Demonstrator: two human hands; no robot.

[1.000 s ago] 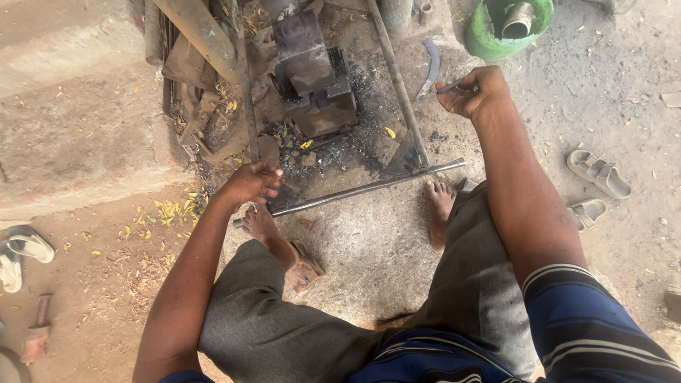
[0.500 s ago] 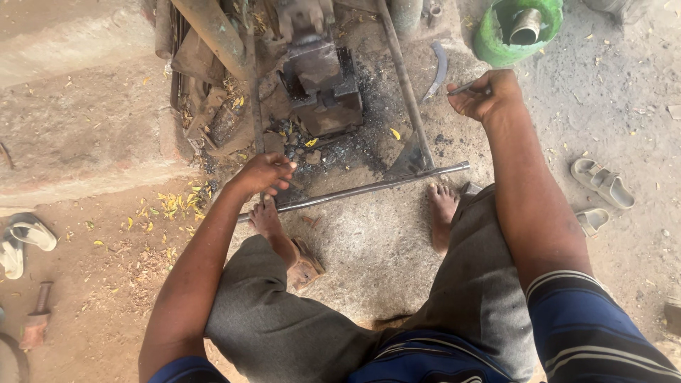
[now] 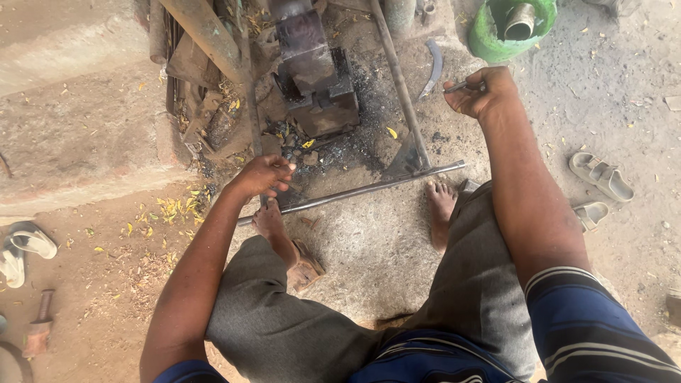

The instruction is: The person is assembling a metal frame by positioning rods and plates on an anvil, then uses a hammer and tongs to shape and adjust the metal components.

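I sit on the ground with both bare feet against a long steel rod (image 3: 369, 189) that lies across the dirt. My left hand (image 3: 261, 175) hovers just above the rod's left part, beside my left foot (image 3: 269, 221), fingers loosely bent, nothing seen in it. My right hand (image 3: 481, 92) reaches out to the right of a dark metal block (image 3: 316, 78) and grips a thin metal tool (image 3: 457, 87) that points left. My right foot (image 3: 441, 206) rests near the rod's right end.
A long pipe (image 3: 401, 85) and a curved blade (image 3: 433, 67) lie by the block amid black ash. A green bucket (image 3: 489, 39) holding a metal can stands at the top right. Sandals (image 3: 599, 177) lie to the right, more sandals (image 3: 21, 248) and a hammer (image 3: 39, 323) to the left.
My left hand has shifted slightly toward the metal block. My right hand has kept its grip on the thin tool in about the same place.
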